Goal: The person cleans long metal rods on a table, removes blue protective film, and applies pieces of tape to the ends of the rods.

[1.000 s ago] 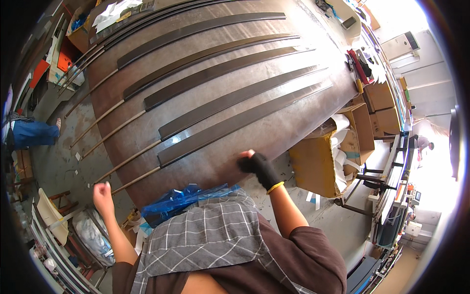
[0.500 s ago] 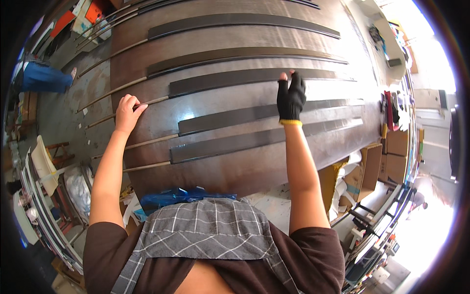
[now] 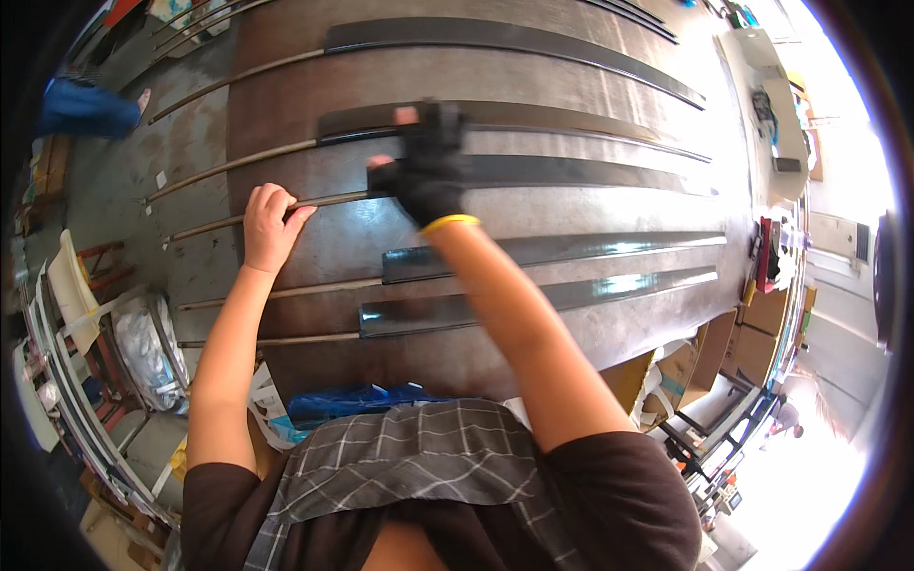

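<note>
Between thumb and fingertips, the bare left hand (image 3: 271,224) is holding a thin rod (image 3: 338,199) narrowly, near 10 o'clock from the middle of the view. At 12 o'clock the right hand (image 3: 428,162), in a black glove, is hanging over the left end of a dark strip (image 3: 571,174); its thumb and forefinger are standing apart, and blur is hiding whether they are touching. This strip is lying on the brown table (image 3: 428,366), pointing to 2 o'clock, with the rod leading to it. I am judging that 1 hand is steadying the rod while the other is attending to the strip; the next move would be asking for a still rod and a light palm. Here 2 nearer strips (image 3: 571,248) are pointing to 3 o'clock. Blue film (image 3: 357,404) is lying at 7 o'clock. No brand, label or writing is appearing readable.
</note>
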Demonstrator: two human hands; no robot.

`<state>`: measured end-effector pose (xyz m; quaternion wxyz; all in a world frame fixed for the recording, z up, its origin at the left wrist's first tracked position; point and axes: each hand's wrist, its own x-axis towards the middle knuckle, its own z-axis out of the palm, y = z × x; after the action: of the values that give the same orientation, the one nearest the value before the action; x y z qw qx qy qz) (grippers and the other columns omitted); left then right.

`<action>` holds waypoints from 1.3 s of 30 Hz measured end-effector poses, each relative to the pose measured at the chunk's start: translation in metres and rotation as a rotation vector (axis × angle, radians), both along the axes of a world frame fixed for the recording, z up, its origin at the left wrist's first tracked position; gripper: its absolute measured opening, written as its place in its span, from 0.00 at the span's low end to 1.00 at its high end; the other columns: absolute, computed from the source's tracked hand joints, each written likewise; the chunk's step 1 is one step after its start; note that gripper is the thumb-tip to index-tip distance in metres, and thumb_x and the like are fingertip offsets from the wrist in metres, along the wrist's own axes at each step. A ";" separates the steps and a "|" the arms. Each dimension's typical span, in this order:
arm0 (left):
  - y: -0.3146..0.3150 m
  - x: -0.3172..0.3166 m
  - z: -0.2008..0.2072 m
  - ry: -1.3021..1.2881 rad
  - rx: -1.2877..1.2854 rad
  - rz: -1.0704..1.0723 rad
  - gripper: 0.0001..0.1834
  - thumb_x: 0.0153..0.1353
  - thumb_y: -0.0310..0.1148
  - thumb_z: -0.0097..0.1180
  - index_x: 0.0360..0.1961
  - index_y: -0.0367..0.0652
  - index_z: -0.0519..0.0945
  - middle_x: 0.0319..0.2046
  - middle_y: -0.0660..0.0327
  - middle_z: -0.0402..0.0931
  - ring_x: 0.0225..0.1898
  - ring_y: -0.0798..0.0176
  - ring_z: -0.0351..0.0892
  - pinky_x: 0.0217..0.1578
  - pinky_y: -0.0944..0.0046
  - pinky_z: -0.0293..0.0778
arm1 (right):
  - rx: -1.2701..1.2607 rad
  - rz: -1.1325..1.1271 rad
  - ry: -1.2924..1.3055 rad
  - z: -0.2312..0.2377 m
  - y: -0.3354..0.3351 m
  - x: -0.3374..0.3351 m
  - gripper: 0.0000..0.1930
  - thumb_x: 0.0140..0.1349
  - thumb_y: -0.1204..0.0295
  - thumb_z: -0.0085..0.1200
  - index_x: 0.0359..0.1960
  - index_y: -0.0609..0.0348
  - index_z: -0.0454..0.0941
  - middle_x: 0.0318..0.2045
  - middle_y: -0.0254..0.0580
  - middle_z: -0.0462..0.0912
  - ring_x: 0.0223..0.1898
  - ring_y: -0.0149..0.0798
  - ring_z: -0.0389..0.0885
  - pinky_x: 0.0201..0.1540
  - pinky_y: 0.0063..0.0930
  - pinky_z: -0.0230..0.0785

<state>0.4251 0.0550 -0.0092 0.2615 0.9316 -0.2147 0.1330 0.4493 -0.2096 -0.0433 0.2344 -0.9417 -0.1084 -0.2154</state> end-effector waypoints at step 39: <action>-0.018 0.021 0.048 0.555 0.642 0.106 0.15 0.44 0.28 0.65 0.23 0.35 0.68 0.26 0.49 0.66 0.32 0.41 0.69 0.33 0.51 0.67 | -0.548 -0.890 0.356 -0.038 -0.761 -0.006 0.44 0.64 0.36 0.35 0.70 0.58 0.56 0.71 0.58 0.54 0.73 0.59 0.46 0.72 0.53 0.31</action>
<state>0.4461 0.0373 0.0390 -0.0013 0.9759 -0.1187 -0.1832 0.4431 -0.9702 -0.0810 -0.1183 -0.9452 0.2893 -0.0949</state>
